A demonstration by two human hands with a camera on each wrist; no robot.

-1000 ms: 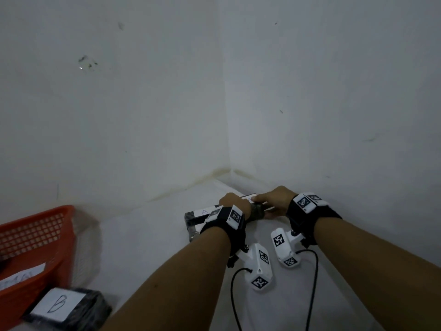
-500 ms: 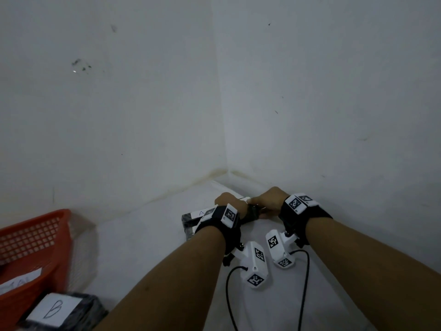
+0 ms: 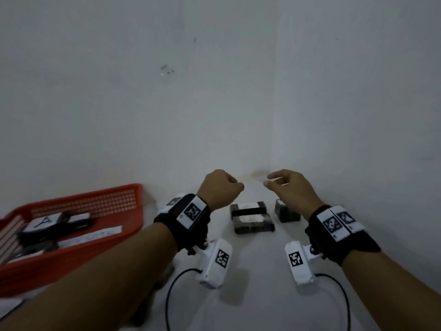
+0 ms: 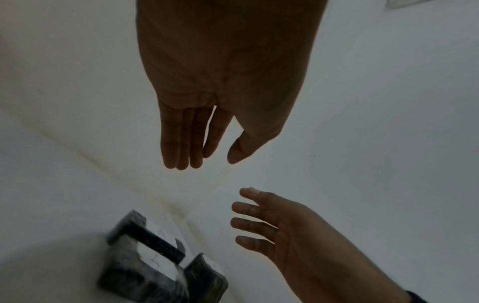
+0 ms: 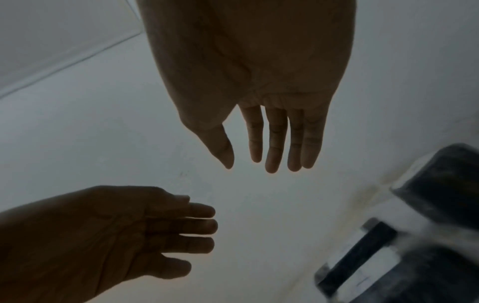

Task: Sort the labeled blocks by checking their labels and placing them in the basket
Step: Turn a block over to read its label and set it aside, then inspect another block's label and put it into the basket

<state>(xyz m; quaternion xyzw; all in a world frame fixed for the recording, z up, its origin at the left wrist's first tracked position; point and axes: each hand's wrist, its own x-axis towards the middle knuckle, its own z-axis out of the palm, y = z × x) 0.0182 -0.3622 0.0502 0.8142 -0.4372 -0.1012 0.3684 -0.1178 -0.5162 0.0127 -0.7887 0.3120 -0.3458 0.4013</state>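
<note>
Three dark blocks with white labels lie on the white floor near the wall corner: two close together (image 3: 252, 222) (image 4: 145, 256) and one to their right (image 3: 286, 212) (image 5: 445, 180). My left hand (image 3: 222, 187) hovers above and to their left; in the left wrist view the left hand (image 4: 207, 162) has straight fingers and holds nothing. My right hand (image 3: 286, 185) hovers above the right block; the right wrist view shows the right hand (image 5: 246, 164) open and empty too. The orange basket (image 3: 100, 206) at the left holds several blocks, one labelled A (image 3: 43, 220).
White walls meet in a corner just behind the blocks. A paper strip (image 3: 95, 235) lies in the basket. Cables (image 3: 171, 290) hang from both wrist cameras over bare white floor between me and the blocks.
Both hands have lifted off the block they were holding low by the corner and moved apart. The head view has swung left, bringing more of the basket into sight.
</note>
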